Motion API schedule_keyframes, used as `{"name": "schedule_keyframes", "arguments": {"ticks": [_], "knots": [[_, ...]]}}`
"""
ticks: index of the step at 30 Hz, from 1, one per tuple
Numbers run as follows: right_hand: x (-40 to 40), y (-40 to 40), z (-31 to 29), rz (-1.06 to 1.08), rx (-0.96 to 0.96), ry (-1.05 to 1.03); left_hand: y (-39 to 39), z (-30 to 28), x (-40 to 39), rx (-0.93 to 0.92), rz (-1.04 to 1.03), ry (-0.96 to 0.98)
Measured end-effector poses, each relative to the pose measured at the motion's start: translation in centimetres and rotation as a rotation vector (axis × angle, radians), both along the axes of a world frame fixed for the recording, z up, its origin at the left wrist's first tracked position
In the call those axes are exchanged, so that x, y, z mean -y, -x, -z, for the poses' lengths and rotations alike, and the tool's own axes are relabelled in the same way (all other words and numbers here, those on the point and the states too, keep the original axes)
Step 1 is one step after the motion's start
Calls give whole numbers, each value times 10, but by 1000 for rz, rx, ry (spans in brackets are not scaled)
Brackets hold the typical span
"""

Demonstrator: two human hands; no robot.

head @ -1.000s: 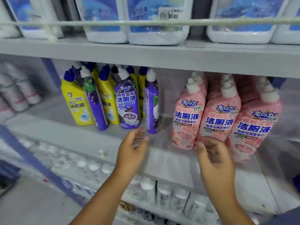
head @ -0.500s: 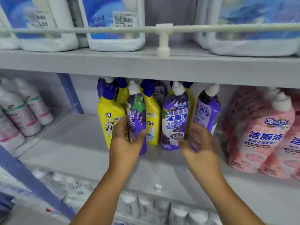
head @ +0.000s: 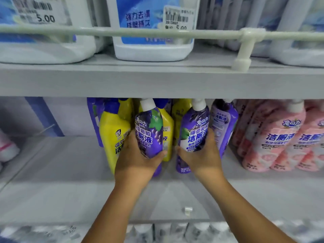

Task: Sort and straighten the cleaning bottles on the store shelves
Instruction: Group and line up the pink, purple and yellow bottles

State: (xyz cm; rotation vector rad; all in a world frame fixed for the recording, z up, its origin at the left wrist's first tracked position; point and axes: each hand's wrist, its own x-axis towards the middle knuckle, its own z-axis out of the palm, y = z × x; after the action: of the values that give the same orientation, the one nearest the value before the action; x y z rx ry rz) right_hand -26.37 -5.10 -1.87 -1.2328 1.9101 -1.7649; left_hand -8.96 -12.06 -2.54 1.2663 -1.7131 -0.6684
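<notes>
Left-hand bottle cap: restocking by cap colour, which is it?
White cap on the purple bottle, head view.

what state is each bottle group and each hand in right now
left hand: wrapped around the left purple bottle
right hand: wrapped around the right purple bottle
left purple bottle: upright, white cap on, label forward
right purple bottle: leaning slightly, white cap on, label forward
yellow bottles: standing, mixed in behind the purple ones
pink bottles: leaning in a row, caps on
white jugs: upright on the upper shelf

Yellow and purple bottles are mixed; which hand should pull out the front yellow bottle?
Left. The left hand sits right beside the front yellow plastic bottle; the right hand is farther off, gripping another purple bottle.
</notes>
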Motion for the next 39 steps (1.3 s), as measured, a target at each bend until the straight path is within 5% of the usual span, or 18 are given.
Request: {"name": "schedule_keyframes", "arguments": {"ticks": [5, 15, 20, 25, 30, 35, 39], "knots": [[-62, 25, -5, 20, 6, 47, 13, 6, -34, -265, 94, -92], [-125, 93, 8, 106, 35, 81, 110, -2, -96, -126, 68, -7], [-116, 112, 17, 116, -97, 90, 132, 5, -98, -74, 35, 17], [-141, 68, 22, 382, -327, 336, 79, 3, -92, -110, 62, 154], [-113, -16, 3, -103, -247, 310, -18, 2, -49, -201, -350, 395], [8, -56, 0, -123, -124, 45, -68, 1, 4, -298, -129, 109], [61, -57, -3, -43, 0, -63, -86, 5, 34, -118, 81, -89]]}}
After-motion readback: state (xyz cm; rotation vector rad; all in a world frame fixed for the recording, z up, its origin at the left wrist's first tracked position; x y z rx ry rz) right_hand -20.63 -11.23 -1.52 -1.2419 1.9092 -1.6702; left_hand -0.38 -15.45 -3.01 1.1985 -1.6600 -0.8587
